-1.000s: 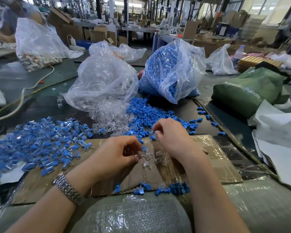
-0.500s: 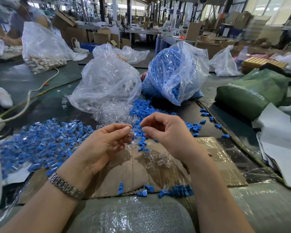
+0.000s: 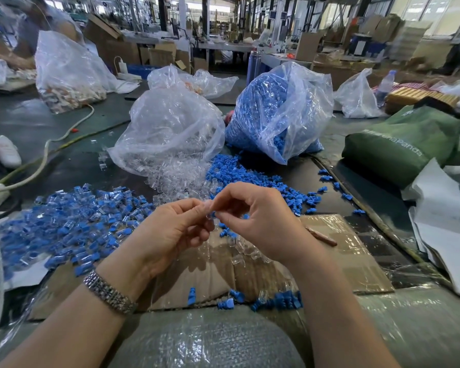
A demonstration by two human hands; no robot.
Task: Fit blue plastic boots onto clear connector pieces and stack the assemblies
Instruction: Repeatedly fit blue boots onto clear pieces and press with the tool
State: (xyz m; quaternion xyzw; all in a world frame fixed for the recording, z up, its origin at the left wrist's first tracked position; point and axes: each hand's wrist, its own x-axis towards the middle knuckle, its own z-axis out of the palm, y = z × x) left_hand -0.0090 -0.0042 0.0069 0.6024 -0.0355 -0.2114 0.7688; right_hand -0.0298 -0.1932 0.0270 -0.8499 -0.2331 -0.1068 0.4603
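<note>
Pinched together above the cardboard [image 3: 329,261]: left hand [image 3: 170,229] and right hand [image 3: 260,221], fingertips touching, curled round a tiny clear piece [image 3: 209,214] and blue boot [image 3: 213,215], mostly hidden. Hard to tell whether joined. Left of the grip, finished pile [image 3: 64,224].

green bag [image 3: 398,144], white lettering ending in "Panda", start unclear

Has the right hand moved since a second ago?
Yes. The right hand has lifted off the cardboard sheet, toward the left hand, fingers meeting over the loose clear pieces.
</note>
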